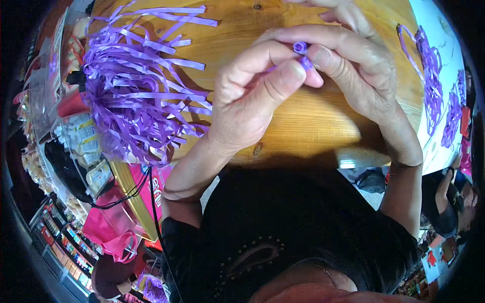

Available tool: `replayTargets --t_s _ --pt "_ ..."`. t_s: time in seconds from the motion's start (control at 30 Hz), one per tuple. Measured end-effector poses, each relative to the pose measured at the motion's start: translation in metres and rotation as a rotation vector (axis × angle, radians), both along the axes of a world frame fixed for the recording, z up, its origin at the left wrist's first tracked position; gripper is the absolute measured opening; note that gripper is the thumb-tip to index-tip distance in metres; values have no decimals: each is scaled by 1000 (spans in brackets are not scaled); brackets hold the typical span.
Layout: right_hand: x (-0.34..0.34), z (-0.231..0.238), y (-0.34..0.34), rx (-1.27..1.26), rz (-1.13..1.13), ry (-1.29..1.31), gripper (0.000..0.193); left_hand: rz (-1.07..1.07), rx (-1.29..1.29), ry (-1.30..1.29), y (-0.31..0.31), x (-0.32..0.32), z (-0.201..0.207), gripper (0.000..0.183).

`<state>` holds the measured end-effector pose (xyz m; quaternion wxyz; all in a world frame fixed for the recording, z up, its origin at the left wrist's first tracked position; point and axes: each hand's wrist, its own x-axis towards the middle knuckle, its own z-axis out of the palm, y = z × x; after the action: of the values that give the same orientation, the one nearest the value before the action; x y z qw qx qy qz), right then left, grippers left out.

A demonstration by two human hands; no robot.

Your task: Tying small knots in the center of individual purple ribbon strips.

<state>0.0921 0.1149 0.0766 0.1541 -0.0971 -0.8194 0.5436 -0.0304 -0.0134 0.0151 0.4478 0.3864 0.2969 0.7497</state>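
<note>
Above the wooden table (pixel 303 136), a purple ribbon (pixel 300 48) is wound into a small tight coil, its round end facing up. My left hand (pixel 247 101) is closed on the ribbon, thumb bent over its lower part. From the other side, my right hand (pixel 366 76) pinches the coil near its thumb tip. Part of the ribbon is hidden by the fingers. To the left of my left hand lies a large loose heap of cut purple ribbon strips (pixel 131 96), several ends pointing toward my hands.
Bundles of purple ribbon (pixel 430 81) lie on a white surface (pixel 422 12) at the right. Clear plastic packages (pixel 83 139) crowd the left side, with a pink bag (pixel 113 227) and a black cable (pixel 116 204) below. Another person's arm (pixel 444 194) shows at lower right.
</note>
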Motion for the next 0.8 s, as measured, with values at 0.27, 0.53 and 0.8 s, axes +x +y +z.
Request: replayTargets --t_s 0.27,0.53,0.8 --pt "3 -7 -15 337 -177 280 22 220 -36 124 -11 0 5 13" --pt "17 -1 -21 472 10 325 19 147 42 261 -17 14 19 8" --pt "33 -3 -34 -137 -47 350 14 281 12 167 -27 21 28 8"
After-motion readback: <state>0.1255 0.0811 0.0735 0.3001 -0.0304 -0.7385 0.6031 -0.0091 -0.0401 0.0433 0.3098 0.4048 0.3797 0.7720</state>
